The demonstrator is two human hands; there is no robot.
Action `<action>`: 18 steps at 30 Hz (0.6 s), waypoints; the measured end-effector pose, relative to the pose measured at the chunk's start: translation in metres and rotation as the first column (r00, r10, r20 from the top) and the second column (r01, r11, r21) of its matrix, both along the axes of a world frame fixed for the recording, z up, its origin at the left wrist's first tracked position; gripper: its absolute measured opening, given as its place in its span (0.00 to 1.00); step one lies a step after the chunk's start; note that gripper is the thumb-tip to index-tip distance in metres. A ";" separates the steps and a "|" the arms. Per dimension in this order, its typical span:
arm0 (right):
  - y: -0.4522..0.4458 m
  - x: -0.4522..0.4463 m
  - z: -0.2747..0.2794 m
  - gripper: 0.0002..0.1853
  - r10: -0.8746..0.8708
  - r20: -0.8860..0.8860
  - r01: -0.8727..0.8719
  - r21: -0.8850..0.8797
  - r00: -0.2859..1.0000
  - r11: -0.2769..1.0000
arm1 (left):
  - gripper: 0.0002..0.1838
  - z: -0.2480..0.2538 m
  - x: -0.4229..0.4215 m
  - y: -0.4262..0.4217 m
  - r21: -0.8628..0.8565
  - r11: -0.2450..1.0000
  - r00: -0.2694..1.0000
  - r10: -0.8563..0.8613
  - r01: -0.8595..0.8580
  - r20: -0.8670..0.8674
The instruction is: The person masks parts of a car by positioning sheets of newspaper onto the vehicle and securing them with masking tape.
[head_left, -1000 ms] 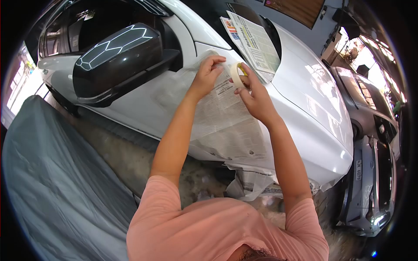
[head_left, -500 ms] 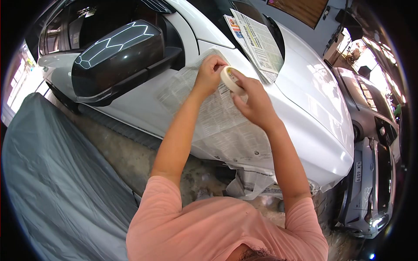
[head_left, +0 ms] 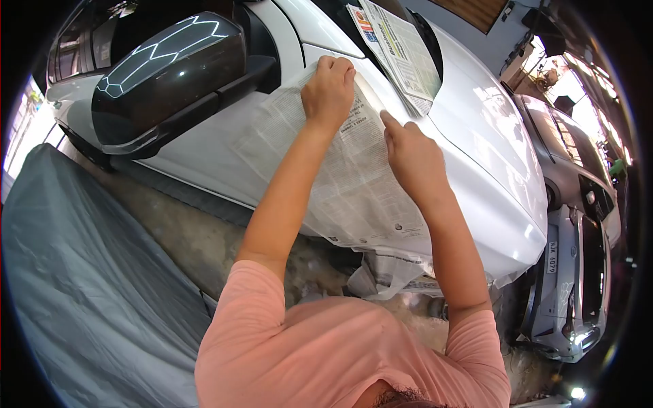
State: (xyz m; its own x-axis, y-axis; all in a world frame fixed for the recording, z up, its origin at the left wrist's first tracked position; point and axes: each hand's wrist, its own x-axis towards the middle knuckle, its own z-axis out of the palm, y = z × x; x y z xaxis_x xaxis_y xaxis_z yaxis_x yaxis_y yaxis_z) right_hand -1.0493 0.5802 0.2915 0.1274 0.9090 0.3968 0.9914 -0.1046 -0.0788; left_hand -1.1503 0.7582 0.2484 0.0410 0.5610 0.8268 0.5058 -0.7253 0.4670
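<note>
Newspaper sheets point(head_left: 354, 170) lie over the white car's front fender, their upper corner below the windshield base. At that corner my left hand point(head_left: 328, 92) is closed, its curled fingers pressing down where a pale strip of masking tape point(head_left: 368, 94) starts. The strip runs along the paper's edge towards my right hand point(head_left: 416, 160). That hand is closed apart from its index finger, which points at the strip's lower end by the paper's edge. The tape roll is hidden from view, apparently under my right hand.
The dark side mirror point(head_left: 173, 81) juts out at left. Folded newspapers point(head_left: 401, 51) rest by the windshield on the hood point(head_left: 486, 149). A grey cover point(head_left: 88, 272) drapes something at lower left. More paper point(head_left: 391, 272) hangs near the wheel. Other cars point(head_left: 568, 272) stand at right.
My hands have moved apart: the left up to the paper's corner, the right outwards and down along its edge. The tape roll, visible between them before, is now out of sight.
</note>
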 end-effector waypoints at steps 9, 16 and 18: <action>0.018 -0.006 0.000 0.25 -0.019 0.039 0.026 -0.182 0.999 0.983 | 0.04 -0.009 0.000 0.010 0.049 0.999 1.000 -0.014 0.014 0.007; 0.031 0.000 -0.004 0.26 -0.014 0.039 0.022 -0.216 0.999 0.976 | 0.04 -0.013 0.002 0.012 0.099 0.995 1.000 -0.004 0.003 0.008; 0.035 0.001 -0.003 0.26 -0.012 0.031 0.019 -0.227 0.999 0.974 | 0.04 -0.013 0.002 0.012 0.097 0.995 1.000 -0.008 0.007 0.006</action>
